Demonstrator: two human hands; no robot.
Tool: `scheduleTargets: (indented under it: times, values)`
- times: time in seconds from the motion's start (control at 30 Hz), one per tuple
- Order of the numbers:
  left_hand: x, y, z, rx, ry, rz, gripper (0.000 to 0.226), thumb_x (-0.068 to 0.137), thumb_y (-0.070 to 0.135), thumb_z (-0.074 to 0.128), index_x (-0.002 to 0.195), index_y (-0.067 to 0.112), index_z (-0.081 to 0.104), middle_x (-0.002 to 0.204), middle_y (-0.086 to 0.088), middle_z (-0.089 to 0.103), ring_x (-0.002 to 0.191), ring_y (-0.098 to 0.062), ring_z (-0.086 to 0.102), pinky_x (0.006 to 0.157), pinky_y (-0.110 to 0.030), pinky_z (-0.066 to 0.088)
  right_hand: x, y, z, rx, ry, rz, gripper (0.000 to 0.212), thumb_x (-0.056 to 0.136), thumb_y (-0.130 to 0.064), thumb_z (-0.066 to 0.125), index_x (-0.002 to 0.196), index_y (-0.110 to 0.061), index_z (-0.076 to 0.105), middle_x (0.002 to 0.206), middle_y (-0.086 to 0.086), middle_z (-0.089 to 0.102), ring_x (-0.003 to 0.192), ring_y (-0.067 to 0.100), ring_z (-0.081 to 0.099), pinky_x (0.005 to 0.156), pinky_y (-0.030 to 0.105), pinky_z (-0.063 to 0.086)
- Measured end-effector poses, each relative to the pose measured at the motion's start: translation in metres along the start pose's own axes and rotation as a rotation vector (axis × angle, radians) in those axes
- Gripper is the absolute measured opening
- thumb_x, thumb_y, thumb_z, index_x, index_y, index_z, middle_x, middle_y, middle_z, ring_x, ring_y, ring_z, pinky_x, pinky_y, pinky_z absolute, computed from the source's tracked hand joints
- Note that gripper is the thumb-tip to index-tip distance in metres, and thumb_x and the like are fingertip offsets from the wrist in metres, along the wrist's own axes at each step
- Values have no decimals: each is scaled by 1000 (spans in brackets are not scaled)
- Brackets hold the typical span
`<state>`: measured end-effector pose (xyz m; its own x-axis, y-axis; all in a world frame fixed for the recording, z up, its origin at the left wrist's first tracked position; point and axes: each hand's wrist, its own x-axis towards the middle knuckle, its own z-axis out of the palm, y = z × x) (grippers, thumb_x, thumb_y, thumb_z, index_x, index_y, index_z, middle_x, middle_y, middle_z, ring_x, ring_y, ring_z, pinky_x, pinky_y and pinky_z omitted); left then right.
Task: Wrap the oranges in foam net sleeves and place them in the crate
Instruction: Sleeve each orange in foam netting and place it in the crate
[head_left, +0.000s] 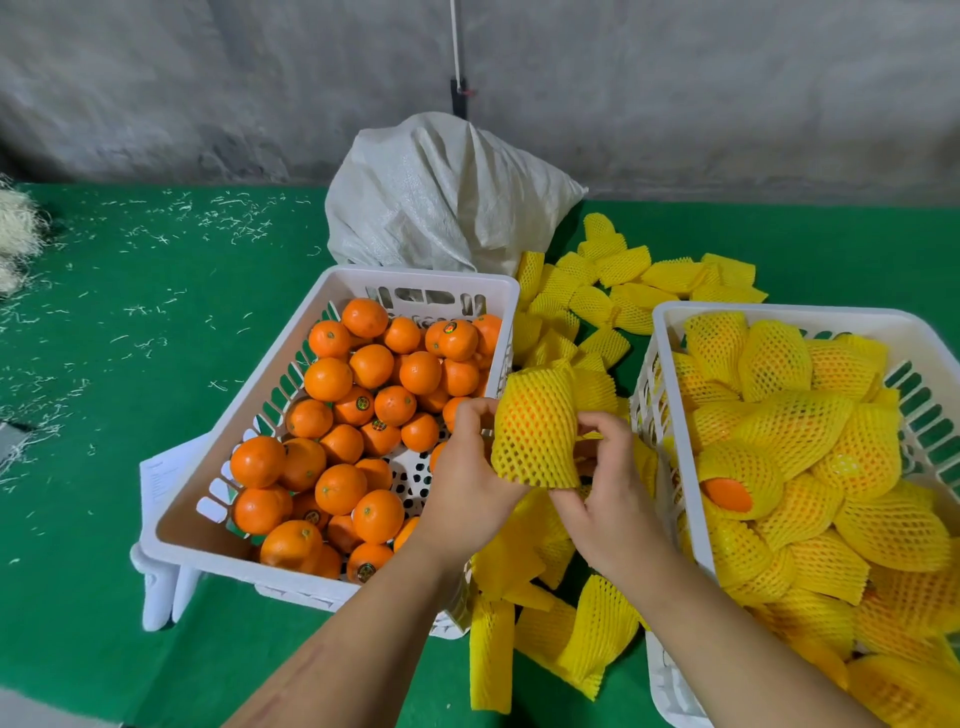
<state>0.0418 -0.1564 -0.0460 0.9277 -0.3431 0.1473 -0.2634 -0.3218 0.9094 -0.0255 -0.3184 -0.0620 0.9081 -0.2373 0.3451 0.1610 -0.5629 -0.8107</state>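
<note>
1. A pale fibre clump (15, 234) sits at the far left, cut off by the frame edge; loose shreds lie scattered over the green table (156, 291).
2. One sheet of paper (156, 478) pokes out from under the left crate (332, 291); its print is too small to read.
3. The left crate, one of two white crates, holds bare oranges (340, 488). About forty show, but lower ones are buried and several are covered by the left forearm, so the count is rough. At least six carry round stickers, unreadable.
4. One white sack (441, 202) stands behind this crate, against the wall.
5. The left hand (470, 467) pinches the left edge of one net sleeve (535, 436), fingers curled on the mesh.
6. One orange shows through that sleeve's mesh, held in the air between the two crates.
7. The right hand (608, 499) grips the sleeve's right and lower edge, thumb and fingers curled; its fingertips are hidden behind the foam.
8. Empty sleeves (623, 275) lie in one loose strip between the crates, front to back. About thirty; overlaps prevent a firm count.
9. The right crate (779, 314) is piled with wrapped oranges (789, 431), roughly twenty in view. One shows bare peel at its open sleeve end. The crate's right side and near corner are cut off.
</note>
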Motion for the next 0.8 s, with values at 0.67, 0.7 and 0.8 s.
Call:
scheduleTargets:
  times: [0.67,0.7,0.8]
  values:
    - [-3,-1,4,171,-220,115,88,77,51,84,136,42,20,124,7,51,103,-7,65,73,-43,58,10,-3,-4,543,-272,431,82,58,-83,80,128,-75,38,132,-28,57,121,-2,59,89,23,57]
    - [-3,-2,3,134,-250,111,83,79,50,81,137,38,23,125,8,53,105,-9,66,77,-44,59,12,-2,-3,530,-209,415,86,55,-81,83,130,-69,40,129,-26,59,117,-2,61,85,22,57]
    - [-5,1,-2,-96,-303,56,64,93,50,71,141,30,35,130,6,60,116,-17,66,92,-54,56,18,-5,-6,527,-74,402,94,59,-76,82,139,-52,40,131,-19,57,112,-1,61,78,17,56]
